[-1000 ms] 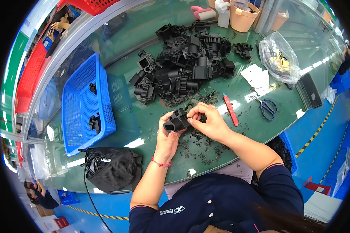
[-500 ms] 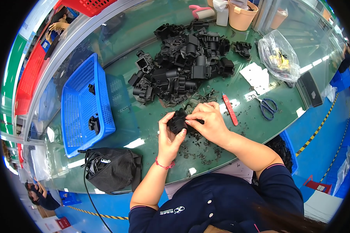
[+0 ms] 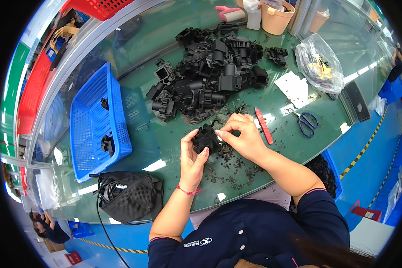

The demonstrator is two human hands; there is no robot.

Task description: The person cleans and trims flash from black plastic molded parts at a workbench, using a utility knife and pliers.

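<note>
Head view: your left hand (image 3: 192,161) holds 1 black part (image 3: 204,139) mid-frame. Your right hand (image 3: 244,137) is pinched narrow by its right side; I can't tell if it grips anything. You seem to be picking at it, so next, hold it steady.

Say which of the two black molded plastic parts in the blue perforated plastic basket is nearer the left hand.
The lower black part toward the person's end of the blue basket; the other part lies farther up, farther from the left hand.
</note>
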